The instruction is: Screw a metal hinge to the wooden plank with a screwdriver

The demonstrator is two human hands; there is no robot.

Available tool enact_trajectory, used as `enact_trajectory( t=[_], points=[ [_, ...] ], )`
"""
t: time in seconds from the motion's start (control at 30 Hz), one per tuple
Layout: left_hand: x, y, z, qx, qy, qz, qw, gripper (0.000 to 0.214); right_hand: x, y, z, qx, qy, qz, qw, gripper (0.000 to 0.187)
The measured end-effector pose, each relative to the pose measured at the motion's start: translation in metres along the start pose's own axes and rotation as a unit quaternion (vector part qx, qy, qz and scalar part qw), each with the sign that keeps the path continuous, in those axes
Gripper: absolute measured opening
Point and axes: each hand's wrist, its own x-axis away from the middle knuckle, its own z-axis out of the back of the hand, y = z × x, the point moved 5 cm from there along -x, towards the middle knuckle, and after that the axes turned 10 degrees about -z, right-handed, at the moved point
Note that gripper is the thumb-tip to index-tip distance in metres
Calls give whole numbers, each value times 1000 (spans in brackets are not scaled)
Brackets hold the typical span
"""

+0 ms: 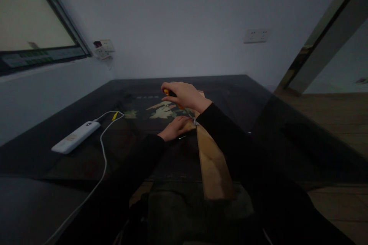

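My right hand [185, 95] is closed around the orange-and-black handle of a screwdriver [166, 92]. Its thin metal shaft slants down toward my left fingers, and its tip cannot be made out clearly. My left hand [176, 128] lies low on the table, its fingers closed at a small shiny metal piece [195, 122] by the board's left edge. A long, flat wooden board [214, 162] runs from beneath my right wrist toward me, its near end past the table's front edge. My right forearm covers part of it.
The dark glossy table [135, 153] carries a leaf-like print. On its left lies a white power bank [75, 137] with a white cable [104, 153] trailing off the front, bearing a yellow tag [115, 116]. A pale wall [178, 26] with sockets [257, 36] stands behind.
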Motion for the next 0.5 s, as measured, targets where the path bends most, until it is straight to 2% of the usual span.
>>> enact_trajectory(
  t=[0.07,0.17,0.37,0.5],
  points=[
    [0,1,0,5,1,1,1000,52,-1,4,2,22,11,-27,999,35],
    [-1,3,0,10,0,-1,1000,51,1,14,9,-5,7,-44,999,34],
    [-1,5,1,6,-6,2,1000,49,5,20,21,-98,-38,31,994,28],
    [-1,6,2,8,-4,5,1000,49,6,20,24,-25,0,18,1000,26]
  ],
)
